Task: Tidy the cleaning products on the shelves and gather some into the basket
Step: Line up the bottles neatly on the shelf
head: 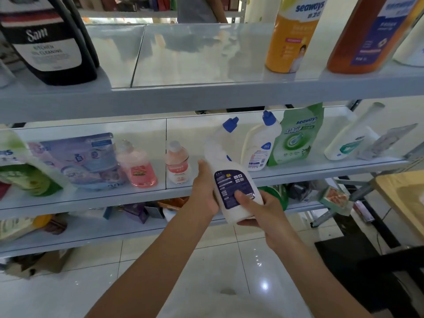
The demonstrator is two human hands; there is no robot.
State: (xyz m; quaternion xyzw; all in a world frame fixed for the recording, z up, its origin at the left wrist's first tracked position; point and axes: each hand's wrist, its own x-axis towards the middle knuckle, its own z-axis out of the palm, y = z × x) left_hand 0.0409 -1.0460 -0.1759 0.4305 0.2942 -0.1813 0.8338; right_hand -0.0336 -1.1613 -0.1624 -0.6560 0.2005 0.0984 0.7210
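Holding a white toilet-cleaner bottle (229, 157) in mid-air before the middle shelf (321, 171), blue cap up, slightly tilted. With the left grip (204, 191), clasping its left side, fingers curled behind; with the right grip (259, 210), cupping the base, thumb on the dark label. Just behind, standing on the shelf: a matching bottle (259, 143), beside a green seaways pouch (296, 136).

Two blue-capped white bottles (231, 180) (259, 145), two pink bottles (140, 166) (177, 164), two black jugs (46, 42) (85, 31), one purple pouch (85, 157).
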